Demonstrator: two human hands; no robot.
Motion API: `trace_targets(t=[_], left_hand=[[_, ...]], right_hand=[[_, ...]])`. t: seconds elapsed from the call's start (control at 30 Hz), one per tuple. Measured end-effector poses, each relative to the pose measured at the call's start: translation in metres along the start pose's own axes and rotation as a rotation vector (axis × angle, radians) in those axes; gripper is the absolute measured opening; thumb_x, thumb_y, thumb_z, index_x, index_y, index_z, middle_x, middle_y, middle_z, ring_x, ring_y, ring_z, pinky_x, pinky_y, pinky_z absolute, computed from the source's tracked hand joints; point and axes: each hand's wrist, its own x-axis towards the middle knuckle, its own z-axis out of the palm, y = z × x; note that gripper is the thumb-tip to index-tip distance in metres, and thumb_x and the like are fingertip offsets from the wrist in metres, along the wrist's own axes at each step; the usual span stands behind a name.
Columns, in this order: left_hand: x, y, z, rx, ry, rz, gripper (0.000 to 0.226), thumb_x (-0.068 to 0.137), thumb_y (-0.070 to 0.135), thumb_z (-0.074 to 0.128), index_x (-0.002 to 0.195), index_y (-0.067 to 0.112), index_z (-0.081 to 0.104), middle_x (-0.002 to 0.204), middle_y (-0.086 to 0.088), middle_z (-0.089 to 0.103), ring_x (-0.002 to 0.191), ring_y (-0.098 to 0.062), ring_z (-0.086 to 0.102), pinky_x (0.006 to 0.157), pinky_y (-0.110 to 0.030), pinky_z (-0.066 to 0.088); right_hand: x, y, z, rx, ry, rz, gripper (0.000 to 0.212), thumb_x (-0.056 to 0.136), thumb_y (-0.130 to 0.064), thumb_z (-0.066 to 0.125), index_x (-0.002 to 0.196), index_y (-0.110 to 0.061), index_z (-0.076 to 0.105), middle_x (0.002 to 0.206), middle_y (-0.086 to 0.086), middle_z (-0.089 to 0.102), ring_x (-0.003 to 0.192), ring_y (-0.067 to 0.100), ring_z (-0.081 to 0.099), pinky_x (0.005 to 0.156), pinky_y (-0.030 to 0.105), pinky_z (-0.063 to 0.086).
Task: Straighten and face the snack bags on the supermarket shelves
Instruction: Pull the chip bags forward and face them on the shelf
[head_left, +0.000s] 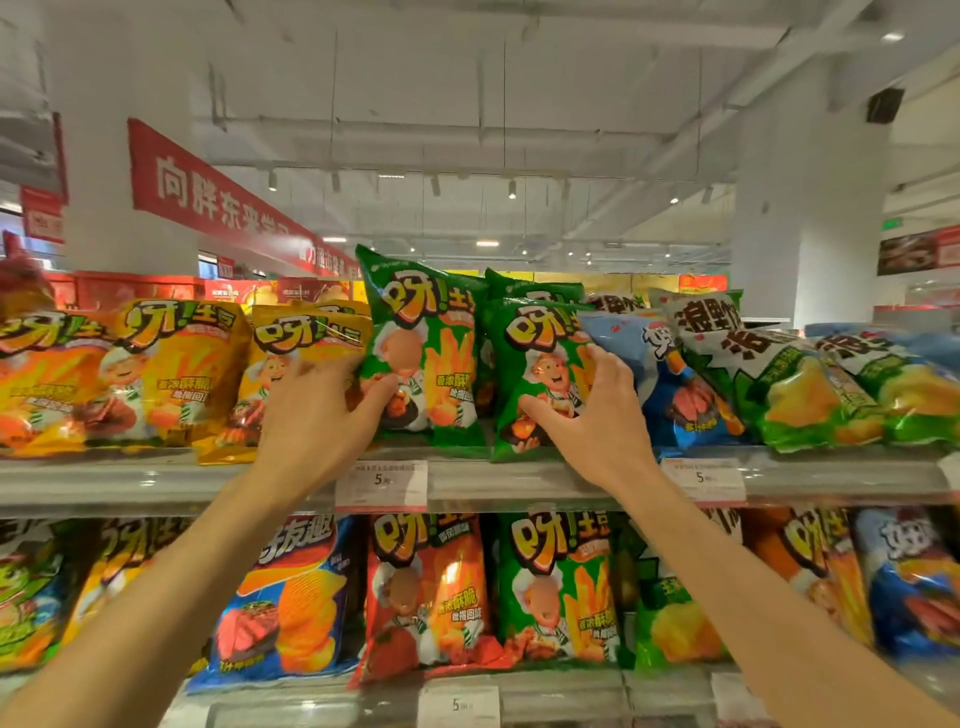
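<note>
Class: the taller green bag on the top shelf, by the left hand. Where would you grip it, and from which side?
Probably the taller green bag is best gripped at its lower left edge, from the front-left. It stands upright, another green bag crowds its right, and the left hand already rests there.

Two shelves are seen, the upper shelf (156, 480) above the lower shelf (561, 691). On the upper shelf a row of snack bags is set along the front edge. Near the middle, a tall bag (423, 353) stands upright, with a shorter bag (535, 379) just to its right. The left hand (317, 415) is laid against the tall bag's left side; the right hand (592, 410) is spread on the shorter bag. At the right end, a leaning bag (769, 374) is tilted leftward. Price tags (382, 486) are fixed to the front edge.
</note>
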Motion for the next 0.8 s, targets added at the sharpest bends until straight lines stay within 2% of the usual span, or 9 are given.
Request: trace_targets(t=[0.07,0.23,0.33,0.47,0.6,0.67,0.73,0.8], left_hand=[[0.001,-0.001,0.003,0.065,-0.032,0.035,0.055,0.098,0.056,0.051,0.128,0.013,0.065,0.123,-0.011,0.068,0.115,-0.031,0.056,0.093,-0.046,0.045],[0.002,-0.003,0.007,-0.009,-0.063,0.077,0.064,0.099,0.047,0.056,0.154,0.020,0.035,0.131,-0.008,0.065,0.112,-0.029,0.064,0.085,-0.043,0.052],[0.007,-0.006,0.010,-0.018,-0.090,0.105,0.061,0.102,0.042,0.054,0.156,0.024,0.033,0.134,-0.008,0.065,0.114,-0.031,0.063,0.087,-0.046,0.053],[0.009,-0.009,0.028,0.001,-0.150,0.124,0.058,0.104,0.047,0.040,0.157,0.025,0.033,0.121,-0.011,0.068,0.106,-0.030,0.062,0.085,-0.050,0.052],[0.007,-0.007,0.045,0.066,-0.106,0.114,0.057,0.106,0.045,0.035,0.160,0.027,0.028,0.104,-0.006,0.063,0.101,-0.028,0.057,0.078,-0.042,0.047],[0.005,-0.005,0.048,0.078,-0.085,0.100,0.057,0.106,0.043,0.038,0.159,0.025,0.030,0.109,-0.006,0.059,0.108,-0.029,0.055,0.077,-0.037,0.042],[0.005,-0.005,0.048,0.032,-0.052,0.103,0.054,0.106,0.039,0.045,0.157,0.022,0.037,0.128,-0.010,0.056,0.119,-0.029,0.053,0.083,-0.037,0.046],[0.001,-0.007,0.046,-0.038,0.004,0.138,0.050,0.103,0.035,0.054,0.150,0.017,0.048,0.134,-0.010,0.053,0.124,-0.028,0.051,0.092,-0.039,0.047]], right_hand=[[0.001,0.001,-0.001,0.045,0.040,0.004,0.095,0.076,-0.062,0.075,0.150,-0.021,0.032,0.148,0.005,0.039,0.137,0.024,0.042,0.110,0.051,0.043],[0.003,0.002,-0.002,0.177,0.095,0.054,0.086,0.078,-0.054,0.078,0.147,-0.022,0.038,0.144,0.003,0.042,0.130,0.022,0.048,0.108,0.045,0.045],[0.008,0.002,-0.007,0.259,0.077,0.075,0.084,0.080,-0.053,0.077,0.147,-0.022,0.037,0.144,0.003,0.041,0.130,0.021,0.048,0.109,0.039,0.043],[0.006,0.002,-0.001,0.108,0.037,0.008,0.091,0.084,-0.062,0.069,0.153,-0.019,0.029,0.153,0.007,0.034,0.141,0.023,0.035,0.114,0.043,0.037],[-0.003,0.004,0.003,-0.125,-0.043,-0.014,0.092,0.091,-0.072,0.046,0.159,-0.019,0.014,0.168,0.012,0.010,0.153,0.033,0.015,0.121,0.052,0.026],[-0.007,0.004,0.004,-0.244,-0.038,-0.030,0.091,0.093,-0.076,0.035,0.160,-0.019,0.010,0.169,0.014,0.002,0.155,0.034,0.009,0.122,0.052,0.019],[-0.008,0.004,0.004,-0.321,-0.017,-0.047,0.092,0.093,-0.078,0.028,0.161,-0.020,0.008,0.169,0.015,-0.001,0.156,0.033,0.006,0.123,0.052,0.014],[-0.006,0.005,0.002,-0.256,-0.063,-0.033,0.092,0.092,-0.078,0.031,0.162,-0.022,0.007,0.170,0.012,-0.003,0.156,0.031,0.002,0.124,0.051,0.011]])
